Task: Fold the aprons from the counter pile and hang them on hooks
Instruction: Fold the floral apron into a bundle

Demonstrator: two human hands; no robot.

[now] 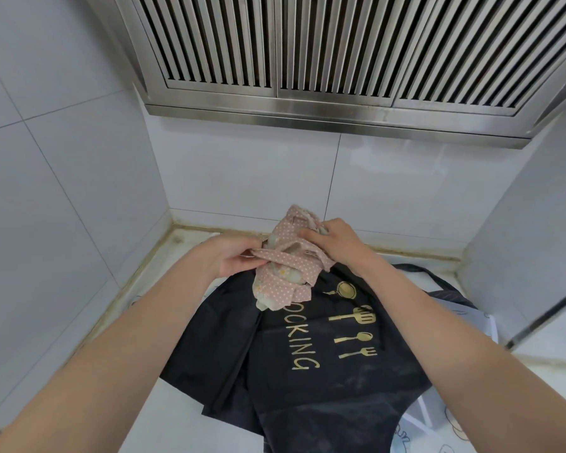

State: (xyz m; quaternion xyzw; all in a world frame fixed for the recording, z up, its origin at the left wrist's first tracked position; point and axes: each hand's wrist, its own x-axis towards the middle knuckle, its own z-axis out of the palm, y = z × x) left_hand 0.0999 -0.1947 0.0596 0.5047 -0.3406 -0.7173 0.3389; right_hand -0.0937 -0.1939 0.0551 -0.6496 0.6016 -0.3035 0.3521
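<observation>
A crumpled pink apron with white dots is bunched up over the far end of a black apron printed with gold utensils and the word COOKING. The black apron lies spread on the counter. My left hand pinches a strap or edge of the pink apron from the left. My right hand grips the top of the same pink bundle from the right. No hooks are in view.
White tiled walls close in the counter on the left, back and right. A steel extractor hood hangs overhead. A light patterned cloth pokes out under the black apron at lower right.
</observation>
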